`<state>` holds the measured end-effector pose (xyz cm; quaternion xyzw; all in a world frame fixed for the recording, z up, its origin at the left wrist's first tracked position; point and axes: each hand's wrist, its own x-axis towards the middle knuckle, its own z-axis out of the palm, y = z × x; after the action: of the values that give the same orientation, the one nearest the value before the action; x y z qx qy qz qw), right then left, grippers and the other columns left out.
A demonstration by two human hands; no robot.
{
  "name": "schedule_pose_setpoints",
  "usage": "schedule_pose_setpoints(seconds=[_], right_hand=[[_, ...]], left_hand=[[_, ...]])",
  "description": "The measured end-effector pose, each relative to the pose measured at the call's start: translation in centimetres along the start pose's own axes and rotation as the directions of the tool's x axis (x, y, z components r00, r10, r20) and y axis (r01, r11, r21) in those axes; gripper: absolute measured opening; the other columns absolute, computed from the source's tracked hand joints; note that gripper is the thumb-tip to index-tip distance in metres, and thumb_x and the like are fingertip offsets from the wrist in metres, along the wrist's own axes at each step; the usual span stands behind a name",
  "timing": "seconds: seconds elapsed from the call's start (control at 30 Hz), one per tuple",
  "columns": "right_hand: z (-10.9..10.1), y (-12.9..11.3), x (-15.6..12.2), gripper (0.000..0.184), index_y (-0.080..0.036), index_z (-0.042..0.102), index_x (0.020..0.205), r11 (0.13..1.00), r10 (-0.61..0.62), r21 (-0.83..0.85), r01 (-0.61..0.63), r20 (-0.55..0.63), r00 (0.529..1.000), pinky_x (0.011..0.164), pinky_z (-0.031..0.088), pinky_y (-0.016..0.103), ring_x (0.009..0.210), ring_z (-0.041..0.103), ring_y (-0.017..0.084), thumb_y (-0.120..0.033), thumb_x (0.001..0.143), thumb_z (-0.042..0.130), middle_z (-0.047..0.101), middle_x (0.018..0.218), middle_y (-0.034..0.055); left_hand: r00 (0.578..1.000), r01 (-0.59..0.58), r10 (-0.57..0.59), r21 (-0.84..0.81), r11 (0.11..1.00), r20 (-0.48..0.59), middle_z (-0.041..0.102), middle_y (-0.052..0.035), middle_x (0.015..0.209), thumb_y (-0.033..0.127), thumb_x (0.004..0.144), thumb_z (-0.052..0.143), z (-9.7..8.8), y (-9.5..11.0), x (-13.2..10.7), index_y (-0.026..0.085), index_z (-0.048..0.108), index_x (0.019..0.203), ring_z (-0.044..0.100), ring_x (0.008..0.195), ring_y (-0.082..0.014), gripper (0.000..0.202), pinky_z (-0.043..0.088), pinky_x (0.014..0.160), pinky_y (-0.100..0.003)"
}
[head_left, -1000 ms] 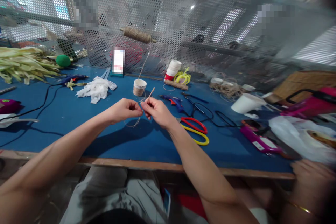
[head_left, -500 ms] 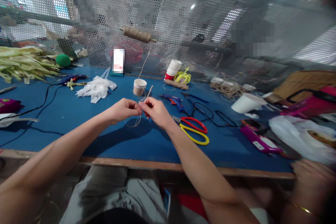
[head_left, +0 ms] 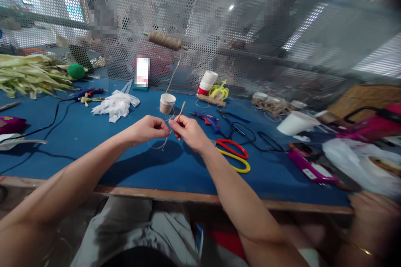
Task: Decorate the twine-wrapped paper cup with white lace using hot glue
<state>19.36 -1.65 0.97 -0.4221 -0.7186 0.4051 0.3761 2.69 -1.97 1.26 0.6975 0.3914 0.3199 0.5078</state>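
Note:
My left hand [head_left: 150, 128] is closed in a pinch on thin twine, and a loose loop of twine [head_left: 158, 147] hangs below the fingertips. My right hand [head_left: 189, 132], close beside it, also pinches; a stiff-looking tan strand [head_left: 182, 109] sticks up out of its fingers. Exactly how the twine runs between the fingertips is hidden. Just beyond the hands stands a small white-rimmed cup wrapped in brown twine [head_left: 166, 107]. A twine spool [head_left: 164, 40] hangs on a rod at the mesh screen, its strand running down toward the cup.
Red-and-yellow-handled scissors [head_left: 233, 156] lie beside my right forearm, near a blue glue gun [head_left: 208, 121] and its black cable. White crumpled strips [head_left: 114, 105], a phone [head_left: 142, 71] and pale husks [head_left: 29, 73] are at left. Another person's hand [head_left: 374, 208] is at lower right.
My right hand has moved slightly right, opening a small gap from my left fingertips. The tan strand has shifted right with it. My left hand has barely moved.

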Motion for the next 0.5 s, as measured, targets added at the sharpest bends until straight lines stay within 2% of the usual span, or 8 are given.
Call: schedule_pose_setpoints(seconds=[0.27, 0.5], right_hand=[[0.36, -0.44, -0.26, 0.035, -0.018, 0.044, 0.062, 0.998, 0.013, -0.055, -0.015, -0.035, 0.999, 0.04, 0.03, 0.021, 0.04, 0.037, 0.007, -0.049, 0.074, 0.055, 0.042, 0.045, -0.0063], [0.23, -0.62, -0.32, 0.032, -0.018, 0.046, 0.068, 0.982, -0.007, 0.187, -0.009, 0.085, 0.996, 0.044, 0.037, 0.021, 0.048, 0.044, 0.008, -0.048, 0.073, 0.055, 0.047, 0.056, -0.0043]], left_hand=[[1.0, 0.01, -0.01, -0.039, 0.999, -0.01, 0.042, 0.006, 0.053, 0.034, 0.065, 0.06, 0.45, 0.18, -0.17, 0.013, 0.05, 0.058, 0.034, 0.05, -0.0051, 0.024, 0.024, 0.049, -0.021], [0.998, 0.061, -0.06, -0.139, 0.989, 0.012, 0.039, 0.0062, 0.05, 0.034, 0.065, 0.061, 0.36, 0.28, -0.14, 0.013, 0.051, 0.059, 0.027, 0.046, -0.004, 0.024, 0.017, 0.045, -0.022]])
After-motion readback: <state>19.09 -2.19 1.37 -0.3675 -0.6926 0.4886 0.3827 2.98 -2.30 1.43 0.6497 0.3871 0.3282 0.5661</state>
